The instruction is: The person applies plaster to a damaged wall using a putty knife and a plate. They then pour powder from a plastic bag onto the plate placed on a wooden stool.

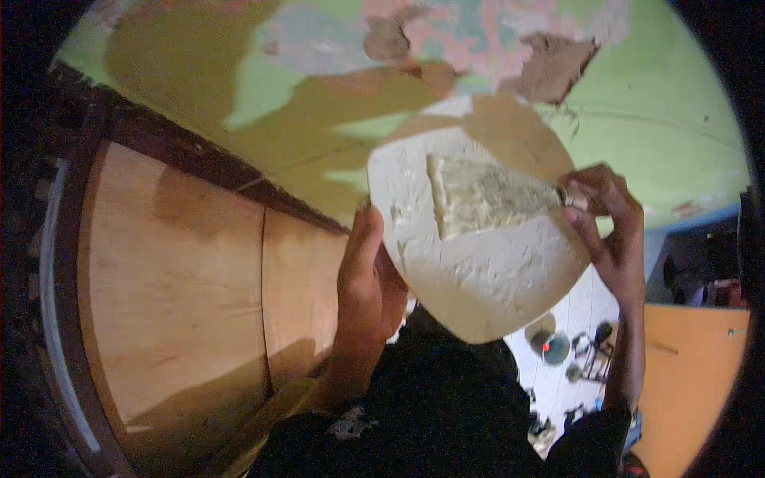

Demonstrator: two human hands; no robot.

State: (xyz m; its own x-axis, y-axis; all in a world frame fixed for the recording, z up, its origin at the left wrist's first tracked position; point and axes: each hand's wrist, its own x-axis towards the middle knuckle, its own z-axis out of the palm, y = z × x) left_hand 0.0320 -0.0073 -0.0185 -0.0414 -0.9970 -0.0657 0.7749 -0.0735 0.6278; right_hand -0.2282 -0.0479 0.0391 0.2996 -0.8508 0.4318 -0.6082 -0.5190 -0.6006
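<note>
My left hand grips the left edge of a pale board with rounded corners. The thumb lies along the rim, while the other fingers are mostly hidden behind it. Patches of thick whitish paste cover parts of the board's face. In my right hand the narrow neck of a putty knife is pinched between thumb and fingers. Its wide, flared blade lies over the board and is smeared with the same paste, thickest along the left edge. Whether the blade touches the board I cannot tell.
Beyond the board is a green wall with peeling paint and bare brown patches. Wooden panels in a dark frame stand at left. An orange panel is at right. Far below, a bucket and other items stand on white floor tiles.
</note>
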